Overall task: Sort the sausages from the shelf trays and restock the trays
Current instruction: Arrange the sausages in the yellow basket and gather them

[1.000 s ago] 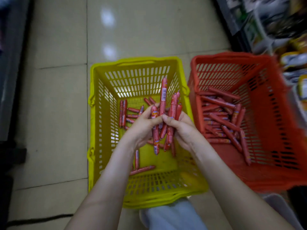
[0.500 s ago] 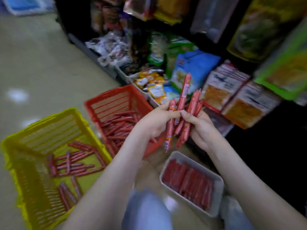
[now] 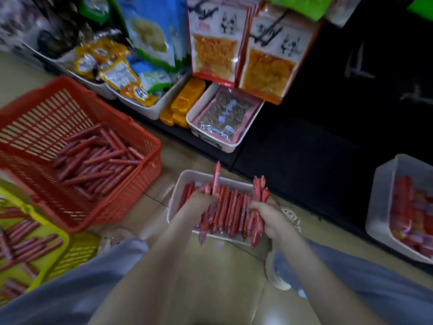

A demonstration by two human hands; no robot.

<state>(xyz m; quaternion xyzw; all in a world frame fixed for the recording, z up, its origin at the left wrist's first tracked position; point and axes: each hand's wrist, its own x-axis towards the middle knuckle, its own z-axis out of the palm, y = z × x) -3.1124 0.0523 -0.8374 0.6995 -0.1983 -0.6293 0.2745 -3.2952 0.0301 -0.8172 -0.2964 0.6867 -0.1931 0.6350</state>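
Grips lowered over white tray [image 3: 187, 175], left grip [image 3: 199, 204] and right grip [image 3: 267, 216] each clutching sausage bundles [image 3: 259, 191], fingertips blurred.

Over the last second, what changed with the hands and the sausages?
Both hands carried the bundle of red-wrapped sausages from above the yellow plastic basket to over the white plastic tray, splitting it: left hand grips a few, right hand the rest. Sausages in that basket and the red plastic basket stayed put.

Both bare forearms [image 3: 161, 256] are being held forward and downward, nearly parallel. Sausages [image 3: 215, 178] are being gripped in the curled fingers of the left hand [image 3: 199, 204]; more are being clutched in the right hand [image 3: 269, 218], apart from the left.
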